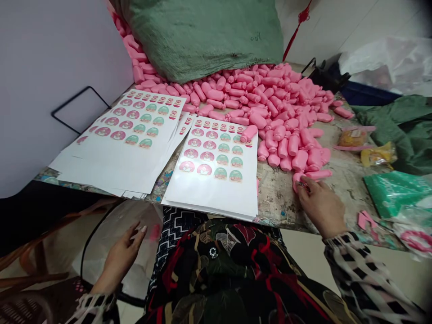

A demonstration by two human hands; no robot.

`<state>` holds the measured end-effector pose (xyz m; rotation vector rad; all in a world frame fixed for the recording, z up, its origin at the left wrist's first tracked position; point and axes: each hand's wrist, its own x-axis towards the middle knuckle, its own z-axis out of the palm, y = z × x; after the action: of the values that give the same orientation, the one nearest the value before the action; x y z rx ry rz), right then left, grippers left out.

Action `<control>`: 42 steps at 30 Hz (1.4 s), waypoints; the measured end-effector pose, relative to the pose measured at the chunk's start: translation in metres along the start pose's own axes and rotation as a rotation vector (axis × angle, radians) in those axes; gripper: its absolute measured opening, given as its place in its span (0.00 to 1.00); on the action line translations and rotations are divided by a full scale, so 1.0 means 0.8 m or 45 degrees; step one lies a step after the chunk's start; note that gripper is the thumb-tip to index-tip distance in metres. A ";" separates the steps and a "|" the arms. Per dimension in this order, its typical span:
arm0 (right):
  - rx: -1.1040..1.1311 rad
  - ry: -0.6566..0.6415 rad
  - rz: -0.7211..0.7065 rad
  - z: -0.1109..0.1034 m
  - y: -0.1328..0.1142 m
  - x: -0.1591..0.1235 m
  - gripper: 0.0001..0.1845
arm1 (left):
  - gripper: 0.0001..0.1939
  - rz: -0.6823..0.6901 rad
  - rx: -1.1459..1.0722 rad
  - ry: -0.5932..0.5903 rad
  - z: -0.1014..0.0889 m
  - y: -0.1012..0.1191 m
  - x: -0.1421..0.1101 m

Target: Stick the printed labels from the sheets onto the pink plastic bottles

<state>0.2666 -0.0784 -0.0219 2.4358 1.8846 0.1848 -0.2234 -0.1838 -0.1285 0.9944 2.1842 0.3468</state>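
Right hand (pixel 319 208) forward over worn table edge (pixel 280 209), fingers pinched together on pink plastic bottle (pixel 297 179), at near end of heap of pink bottles (pixel 280 103). Left hand (pixel 119 257) below table, fingers apart, empty, beside clear plastic bag (pixel 111 234). Label sheets (pixel 216 166) left of right hand; green woven sack (pixel 202 36) beyond heap.

One left hand (pixel 118 261) and one right hand (pixel 319 207) are showing, while the bench (pixel 337 198) is carrying two stacks of label sheets (pixel 216 166), one green woven sack (pixel 202 36) and dozens of pink plastic bottles (pixel 270 103). The nearer top sheet is showing sixteen large round labels (pixel 209 145).
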 end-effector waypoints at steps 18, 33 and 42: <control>1.607 -0.505 -0.114 -0.037 -0.092 -0.021 0.27 | 0.19 0.334 -1.009 -0.927 -0.021 0.193 -0.088; 1.500 -0.515 -0.582 -0.035 -0.194 -0.030 0.20 | 0.13 0.199 -1.557 -0.832 0.023 0.238 -0.085; 0.798 -0.053 -0.822 -0.019 -0.221 0.026 0.11 | 0.11 0.933 -0.312 0.025 -0.002 0.235 -0.064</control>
<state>0.0999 -0.0143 -0.0265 1.8900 2.9037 -0.5556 -0.0971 -0.0955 -0.0092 1.6178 1.6638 0.9320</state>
